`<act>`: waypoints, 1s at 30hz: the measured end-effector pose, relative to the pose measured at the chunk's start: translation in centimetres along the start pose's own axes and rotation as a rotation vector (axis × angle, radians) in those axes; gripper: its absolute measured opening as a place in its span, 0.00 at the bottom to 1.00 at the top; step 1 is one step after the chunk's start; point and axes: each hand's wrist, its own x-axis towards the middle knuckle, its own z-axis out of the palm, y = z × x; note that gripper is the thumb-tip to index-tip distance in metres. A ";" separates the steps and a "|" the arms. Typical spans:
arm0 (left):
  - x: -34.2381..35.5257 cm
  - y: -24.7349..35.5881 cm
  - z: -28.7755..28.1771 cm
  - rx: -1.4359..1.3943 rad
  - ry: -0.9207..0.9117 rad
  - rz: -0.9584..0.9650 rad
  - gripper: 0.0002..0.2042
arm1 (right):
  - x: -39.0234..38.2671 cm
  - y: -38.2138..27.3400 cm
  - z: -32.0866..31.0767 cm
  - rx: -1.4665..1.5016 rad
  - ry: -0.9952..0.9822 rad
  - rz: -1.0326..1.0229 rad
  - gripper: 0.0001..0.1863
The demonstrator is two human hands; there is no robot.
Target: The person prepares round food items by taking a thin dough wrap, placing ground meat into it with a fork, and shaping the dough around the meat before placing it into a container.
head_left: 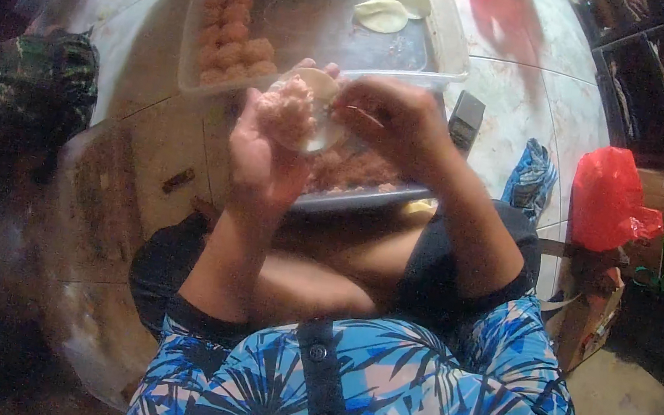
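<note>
Cupped in my left hand [263, 151] is a thin pale round wrapper [317, 133] carrying a lump of pink filling [288, 110]. My right hand [383, 117] has its fingers curled closed at the wrapper's right side; what is between them I cannot make out. Below both hands sits a dark-rimmed container [350, 200] of minced filling [363, 169]. Beyond them, a translucent plastic tub [456, 76] holds several rows of orange-brown balls [234, 28] at its left and loose pale wrappers [380, 15] at its back right.
A grey rectangular handheld device [465, 120] lies on the tiled floor [517, 98] beside a crumpled blue bag [530, 176]. At the right are a red plastic bag [609, 196] and cardboard [595, 329]. A camouflage bag [29, 97] lies at the left. My crossed legs [325, 257] are below.
</note>
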 end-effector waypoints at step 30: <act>0.2 1.0 -2.7 0.234 0.046 0.010 0.33 | 0.3 -0.9 -0.5 -0.198 -0.064 0.087 0.06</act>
